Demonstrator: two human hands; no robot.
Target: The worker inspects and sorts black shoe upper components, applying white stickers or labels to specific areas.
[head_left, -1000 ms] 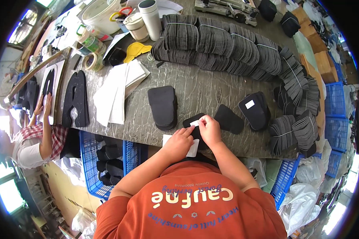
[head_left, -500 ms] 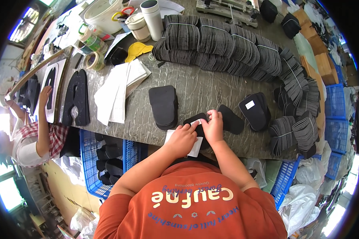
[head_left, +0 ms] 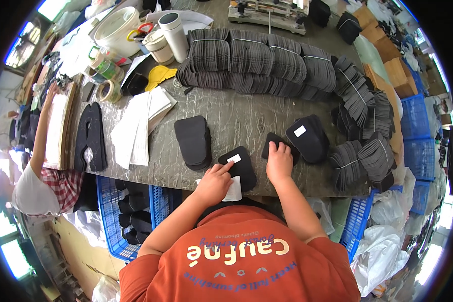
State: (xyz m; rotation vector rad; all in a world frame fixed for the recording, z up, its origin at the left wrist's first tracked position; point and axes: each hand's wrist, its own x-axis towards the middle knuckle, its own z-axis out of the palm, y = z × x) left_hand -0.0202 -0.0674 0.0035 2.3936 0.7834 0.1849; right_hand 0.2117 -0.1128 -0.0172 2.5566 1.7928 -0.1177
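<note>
A black rounded pad (head_left: 245, 171) lies at the table's near edge with a small white label (head_left: 234, 158) on it. The index fingertip of my left hand (head_left: 215, 183) presses on that label. A white label sheet (head_left: 233, 191) shows on both sides of the same hand, held under its curled fingers. My right hand (head_left: 280, 162) grips the upper end of another black pad (head_left: 272, 138), its fingertips bent over it. Just right of that hand is a stack of black pads (head_left: 311, 143) with a white label on top. Left of the labelled pad sits an unlabelled stack of black pads (head_left: 193, 143).
Tied bundles of dark grey pieces (head_left: 256, 53) curve along the table's back and right. White papers (head_left: 136, 128), a yellow piece (head_left: 160, 76), a tumbler (head_left: 174, 38) and a tape roll (head_left: 108, 91) lie left. A co-worker's arm (head_left: 41, 131) reaches over a board. Blue crates (head_left: 111, 211) stand below.
My right hand has left the label area and moved right onto the other black pad. The small label now lies on the near pad under my left finger. The view has shifted slightly.
</note>
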